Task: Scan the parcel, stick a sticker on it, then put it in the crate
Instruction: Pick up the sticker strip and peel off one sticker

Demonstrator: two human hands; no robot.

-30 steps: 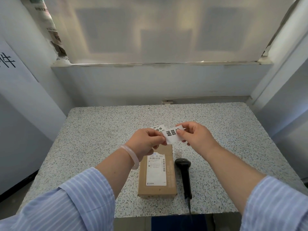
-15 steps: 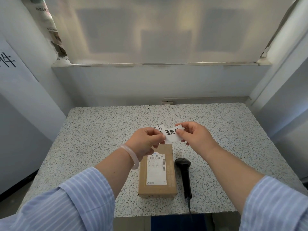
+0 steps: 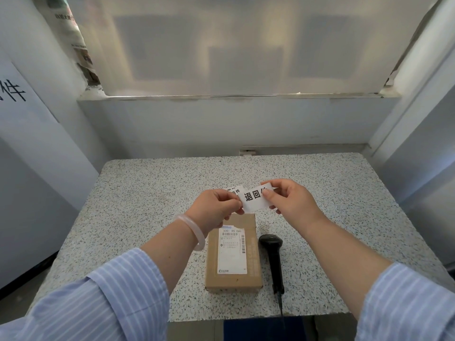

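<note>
A small brown cardboard parcel (image 3: 234, 257) with a white shipping label lies flat near the front edge of the speckled table (image 3: 147, 193). To its right lies a black handheld scanner (image 3: 273, 257), its cable running off the front edge. Above the parcel's far end, both hands hold white stickers printed with black characters. My right hand (image 3: 293, 203) pinches the front sticker (image 3: 256, 199) by its right end. My left hand (image 3: 216, 207) pinches its left end together with the sticker strip (image 3: 234, 191) behind it.
White walls close in the table on the left, back and right. A frosted window sits above the back ledge. A dark blue object (image 3: 258, 331) shows below the table's front edge. No crate is in view.
The front sticker has come further apart from the strip behind it, and my right hand has shifted slightly right and up. The parcel and scanner have not moved.
</note>
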